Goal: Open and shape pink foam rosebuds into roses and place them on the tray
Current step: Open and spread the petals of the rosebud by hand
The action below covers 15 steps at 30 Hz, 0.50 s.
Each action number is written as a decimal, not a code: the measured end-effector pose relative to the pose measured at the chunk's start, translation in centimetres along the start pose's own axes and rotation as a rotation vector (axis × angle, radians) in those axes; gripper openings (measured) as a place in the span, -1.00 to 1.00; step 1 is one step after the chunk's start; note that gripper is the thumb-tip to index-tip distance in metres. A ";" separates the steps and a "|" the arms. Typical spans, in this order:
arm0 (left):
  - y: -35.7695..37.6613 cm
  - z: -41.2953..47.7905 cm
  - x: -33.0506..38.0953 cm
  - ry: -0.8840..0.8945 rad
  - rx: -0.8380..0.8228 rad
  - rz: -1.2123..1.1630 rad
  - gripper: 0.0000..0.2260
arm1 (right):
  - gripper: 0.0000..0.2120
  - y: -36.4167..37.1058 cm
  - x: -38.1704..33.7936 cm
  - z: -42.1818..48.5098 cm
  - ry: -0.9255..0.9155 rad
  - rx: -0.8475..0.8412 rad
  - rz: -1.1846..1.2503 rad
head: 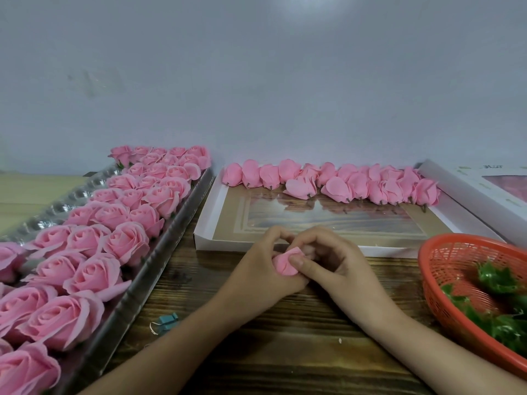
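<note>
Pink rosebud (286, 263) is pinched between the left hand (261, 269) and right hand (335, 263), near the white box (205, 223); finished roses (94, 238) fill the left tray (159, 252).

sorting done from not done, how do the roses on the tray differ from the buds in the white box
The roses on the tray have petals spread open around spiral centres; the buds in the white box are closed tight. The roses sit face-up in neat rows; the buds lie on their sides in a loose line, stubs showing. The roses look fuller than the buds. Both are the same pink.
</note>
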<state>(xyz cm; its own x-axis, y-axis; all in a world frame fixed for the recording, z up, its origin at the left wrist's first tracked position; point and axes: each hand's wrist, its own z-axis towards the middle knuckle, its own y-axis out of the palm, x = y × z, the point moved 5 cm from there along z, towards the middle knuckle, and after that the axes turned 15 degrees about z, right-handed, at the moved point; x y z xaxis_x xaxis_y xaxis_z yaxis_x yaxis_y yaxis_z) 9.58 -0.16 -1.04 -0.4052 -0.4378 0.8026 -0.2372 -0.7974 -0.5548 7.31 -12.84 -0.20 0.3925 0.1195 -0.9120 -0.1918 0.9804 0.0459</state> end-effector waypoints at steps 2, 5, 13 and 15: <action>0.2 0.1 0.1 0.013 0.008 0.040 -0.68 | -0.94 -0.1 0.1 0.0 0.012 0.017 0.032; 0.9 0.7 0.4 -0.010 0.035 0.099 -0.69 | -0.92 -0.2 0.2 0.1 0.018 0.049 0.022; 1.6 0.7 0.7 0.009 0.053 0.103 -0.70 | -0.94 -0.6 -0.1 0.0 -0.036 0.001 -0.117; 1.4 0.6 1.0 0.036 0.035 0.077 -0.69 | -0.97 -0.4 -0.6 -0.1 -0.082 -0.050 -0.172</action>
<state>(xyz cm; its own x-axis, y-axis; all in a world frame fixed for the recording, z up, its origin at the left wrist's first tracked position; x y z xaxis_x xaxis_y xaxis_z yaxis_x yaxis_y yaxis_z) 9.39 -1.98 -0.91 -0.4529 -0.4832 0.7493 -0.1734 -0.7766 -0.6056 7.06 -13.32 0.31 0.4951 -0.0348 -0.8681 -0.1596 0.9786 -0.1302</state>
